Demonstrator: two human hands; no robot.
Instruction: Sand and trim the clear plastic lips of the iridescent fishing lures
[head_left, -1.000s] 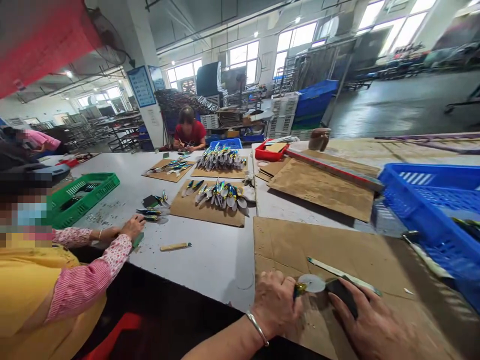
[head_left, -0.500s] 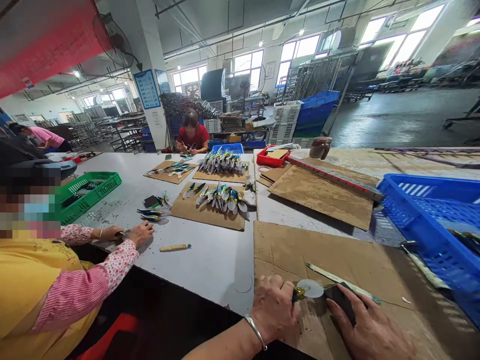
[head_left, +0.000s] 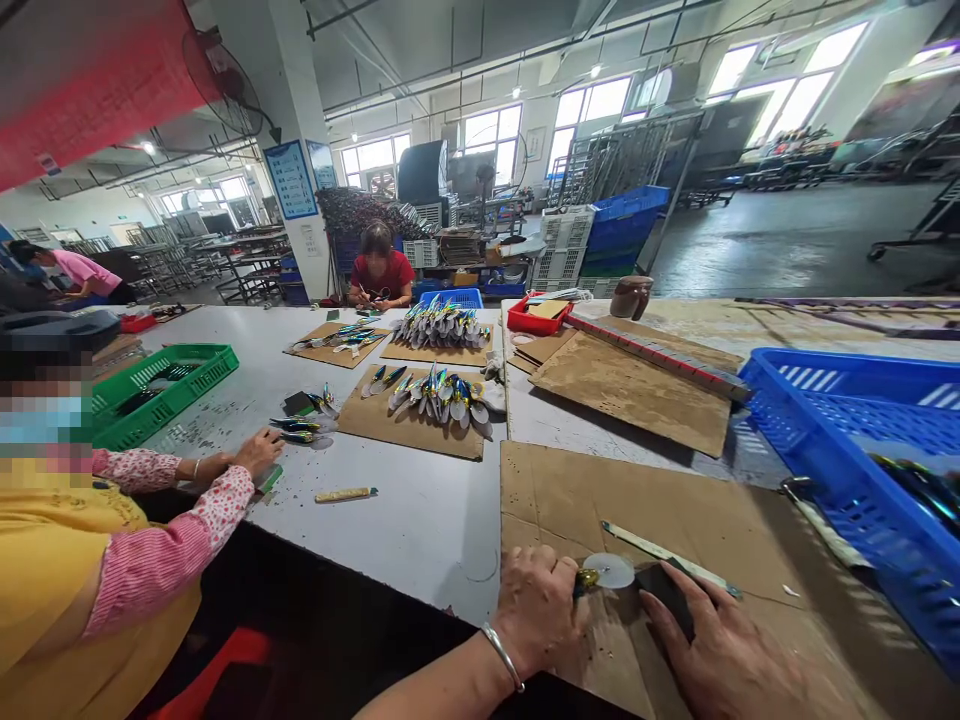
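Note:
My left hand (head_left: 541, 605), with a silver bangle at the wrist, is closed around a fishing lure (head_left: 587, 578). Only the lure's gold-green end shows; the rest lies hidden in my fingers. Its round, clear lip (head_left: 613, 571) points right, towards a dark rectangular block, perhaps a sanding block (head_left: 667, 597). My right hand (head_left: 724, 640) grips that block between thumb and fingers, close to the lip's edge; I cannot tell whether they touch. Under both hands lies a cardboard sheet (head_left: 562, 490). Just beyond them rests a thin pale stick (head_left: 667, 556).
Finished-looking lures (head_left: 442, 395) lie on cardboard ahead. A blue crate (head_left: 840, 420) stands at the right, a red tray (head_left: 536, 315) farther back. On the left a co-worker's hand (head_left: 259, 452) works beside a green crate (head_left: 161, 400). Another pale stick (head_left: 345, 495) lies on the white table.
The view has shifted slightly. My hands keep nearly the same hold on the lure and block. The co-worker's hands on the left have drawn back, and a green block shows under them.

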